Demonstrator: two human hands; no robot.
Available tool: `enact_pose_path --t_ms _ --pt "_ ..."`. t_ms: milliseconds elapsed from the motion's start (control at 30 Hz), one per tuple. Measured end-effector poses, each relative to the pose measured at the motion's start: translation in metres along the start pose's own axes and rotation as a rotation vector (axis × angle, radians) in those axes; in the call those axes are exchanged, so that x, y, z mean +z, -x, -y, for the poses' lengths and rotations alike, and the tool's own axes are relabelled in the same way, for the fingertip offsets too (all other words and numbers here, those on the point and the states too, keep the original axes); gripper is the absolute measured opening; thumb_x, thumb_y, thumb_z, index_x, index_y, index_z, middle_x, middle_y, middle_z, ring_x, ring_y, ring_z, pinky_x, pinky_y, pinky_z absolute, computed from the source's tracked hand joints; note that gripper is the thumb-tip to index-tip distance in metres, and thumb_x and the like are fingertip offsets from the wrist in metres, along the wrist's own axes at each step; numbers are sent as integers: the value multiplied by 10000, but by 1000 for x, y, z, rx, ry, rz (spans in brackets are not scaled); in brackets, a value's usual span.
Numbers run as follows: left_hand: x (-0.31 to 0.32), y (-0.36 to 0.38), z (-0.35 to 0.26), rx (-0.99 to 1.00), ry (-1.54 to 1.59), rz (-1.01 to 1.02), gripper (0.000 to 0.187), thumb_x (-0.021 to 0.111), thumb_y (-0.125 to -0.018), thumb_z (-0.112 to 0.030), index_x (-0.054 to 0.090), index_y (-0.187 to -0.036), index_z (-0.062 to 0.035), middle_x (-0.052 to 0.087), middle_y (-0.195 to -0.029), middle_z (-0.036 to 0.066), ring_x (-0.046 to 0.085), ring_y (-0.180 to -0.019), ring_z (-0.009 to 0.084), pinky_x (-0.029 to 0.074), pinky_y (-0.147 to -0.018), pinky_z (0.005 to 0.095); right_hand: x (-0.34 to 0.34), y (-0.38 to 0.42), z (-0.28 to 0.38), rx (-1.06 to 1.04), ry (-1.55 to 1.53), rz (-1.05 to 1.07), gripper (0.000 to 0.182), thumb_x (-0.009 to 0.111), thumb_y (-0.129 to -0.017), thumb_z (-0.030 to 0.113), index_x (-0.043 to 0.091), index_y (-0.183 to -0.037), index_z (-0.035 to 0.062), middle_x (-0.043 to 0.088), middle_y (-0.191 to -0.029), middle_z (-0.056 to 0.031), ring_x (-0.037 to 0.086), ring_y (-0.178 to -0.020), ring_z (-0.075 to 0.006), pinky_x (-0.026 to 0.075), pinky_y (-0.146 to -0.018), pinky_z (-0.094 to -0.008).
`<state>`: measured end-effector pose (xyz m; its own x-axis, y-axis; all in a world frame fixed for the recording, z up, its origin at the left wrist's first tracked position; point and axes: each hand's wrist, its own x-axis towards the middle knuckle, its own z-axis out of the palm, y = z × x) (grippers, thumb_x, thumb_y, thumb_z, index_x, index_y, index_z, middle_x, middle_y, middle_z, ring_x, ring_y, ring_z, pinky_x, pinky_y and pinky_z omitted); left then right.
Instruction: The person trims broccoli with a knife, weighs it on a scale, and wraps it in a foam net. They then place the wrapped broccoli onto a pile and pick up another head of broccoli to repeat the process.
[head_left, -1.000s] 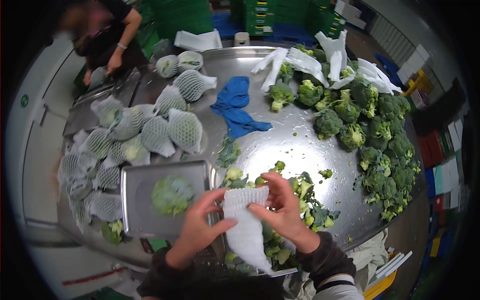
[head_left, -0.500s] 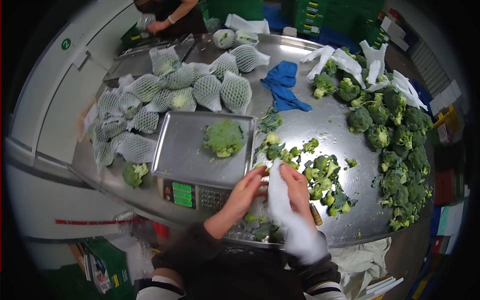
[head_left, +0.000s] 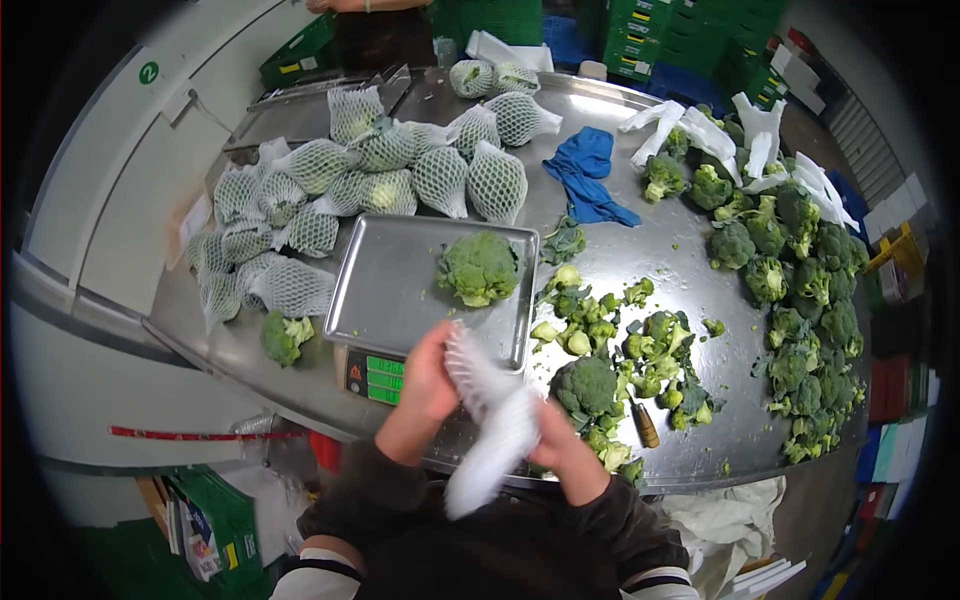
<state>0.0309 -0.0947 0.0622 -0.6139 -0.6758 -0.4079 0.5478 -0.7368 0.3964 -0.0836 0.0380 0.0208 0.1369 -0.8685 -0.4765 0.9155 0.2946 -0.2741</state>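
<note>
A white foam net sleeve point(head_left: 500, 425) hangs slantwise between my hands, its upper end in my left hand point(head_left: 428, 378). My right hand point(head_left: 560, 440) is closed on the sleeve's right side, its fingers partly behind it. Just beyond my hands, a broccoli head point(head_left: 480, 268) sits on the metal tray point(head_left: 385, 320) of a scale with a green display point(head_left: 384, 377). To the right of my right hand lie another broccoli head point(head_left: 585, 388), cut stems and florets point(head_left: 660, 350), and a knife with a wooden handle point(head_left: 645, 425).
Several net-wrapped broccoli heads point(head_left: 320, 165) fill the back left. A blue glove point(head_left: 590, 175) lies at the back. Unwrapped broccoli point(head_left: 790, 270) is piled on the right, with white sleeves point(head_left: 705, 140) on top. Another person's arm point(head_left: 375, 5) shows beyond the table.
The sleeve and both hands have moved left, toward the scale's front. A broccoli head beside the cut stems now shows where my hands were. The view has shifted slightly.
</note>
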Motion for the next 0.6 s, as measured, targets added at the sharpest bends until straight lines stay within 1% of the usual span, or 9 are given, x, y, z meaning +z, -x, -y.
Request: enact_pose_path --t_ms 67,200,267,333,400,467,533,567,600 --pt "-16 5 -16 -185 4 75 181 457 -894 -173 569 -883 -31 617 -844 57 590 -782 154 485 -741 304 26 15 -1 52 375 147 355 498 -905 272 511 -1139 6 599 -1061 -79 583 -957 -173 466 -856 -310" --pt "-49 33 3 -616 -304 -79 314 491 -890 -195 555 -1097 32 629 -1021 118 613 -875 189 501 -760 321 13 -3 39 -150 159 208 345 507 -900 238 509 -1147 -3 595 -1072 -97 578 -970 -184 457 -875 -328" --pt "-69 16 -10 -660 -990 190 282 569 -854 -177 590 -1069 4 639 -998 112 615 -853 172 491 -737 300 3 -18 44 -147 -1 217 313 515 -883 165 519 -1135 -20 597 -1060 -91 594 -918 -154 482 -825 -303" --pt "-26 -4 -50 -431 -1371 49 290 624 -808 -162 605 -1046 4 646 -975 128 616 -842 171 481 -721 290 3 -32 48 -204 252 56 313 517 -869 139 524 -1141 -16 598 -1050 -93 600 -863 -140 491 -779 -282" --pt "-47 -51 -76 241 -1565 -7 343 632 -782 -144 578 -1076 24 643 -971 157 617 -846 194 483 -721 294 -1 -55 56 -374 806 -313 364 520 -835 87 513 -1185 -12 595 -1037 -103 583 -696 -100 486 -634 -229" --pt "-21 -73 -86 692 -1590 -26 384 611 -781 -170 550 -1087 55 640 -963 181 618 -851 214 486 -723 312 15 -77 61 -743 886 -465 349 520 -828 92 532 -1168 10 596 -815 -15 490 -620 -83 410 -587 -227" --pt "-26 -112 -95 719 -1641 -41 381 581 -798 -203 551 -1076 57 641 -951 171 619 -842 212 485 -724 315 19 -106 71 -740 847 -545 408 500 -859 152 472 -1230 -15 586 -1027 -141 559 -633 -120 461 -574 -249" --pt "-28 -124 -97 736 -1694 -66 386 552 -815 -236 553 -1065 58 642 -939 161 620 -833 211 484 -725 319 19 -120 76 -712 900 -590 400 476 -865 170 476 -1224 -6 563 -1025 -184 581 -756 -207 466 -687 -295" --pt "-24 -126 -96 747 -1689 -63 386 552 -815 -236 553 -1065 58 642 -939 161 620 -833 211 484 -725 319 19 -127 78 -722 905 -587 400 476 -865 170 476 -1224 -6 563 -1025 -184 581 -756 -207 466 -687 -295"
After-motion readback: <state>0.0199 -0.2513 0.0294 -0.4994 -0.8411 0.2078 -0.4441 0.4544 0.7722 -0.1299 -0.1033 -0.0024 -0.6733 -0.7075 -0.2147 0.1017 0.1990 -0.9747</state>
